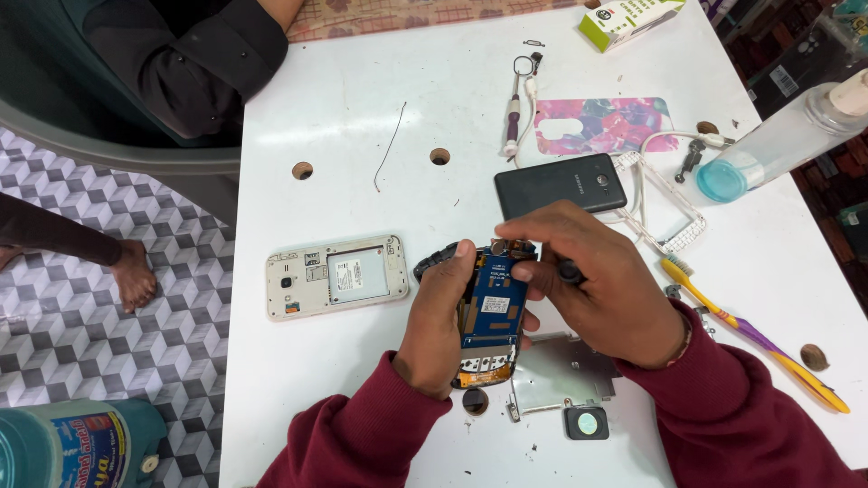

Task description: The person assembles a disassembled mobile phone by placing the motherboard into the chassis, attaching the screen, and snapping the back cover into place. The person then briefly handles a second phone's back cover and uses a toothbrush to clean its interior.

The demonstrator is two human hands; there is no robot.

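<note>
Left hand (436, 316) clamped around the left edge of an opened phone (491, 318), thumb up along its side, blue circuit board facing up. Phone held just above the white table (344, 108), near its front edge. Right hand (592, 285) closed over the top right of the phone, fingertips (523, 269) pressing on the board's upper corner, and gripping a dark handle, probably a small screwdriver (570, 269), mostly hidden by the fingers. Both arms in maroon sleeves.

Just beneath the right wrist, a flat metal plate (562, 369), with a small square black part (587, 422) beside it. To the left, well apart, a pale phone frame (335, 276) lying flat, back side up. Just behind the hands, a dark phone back cover (561, 183); farther back, a colourful patterned case (604, 125). At right, a yellow and purple toothbrush (750, 333) and a clear bottle with a blue end (782, 136) lying on its side. At top left, another person's dark sleeve (194, 59).
</note>
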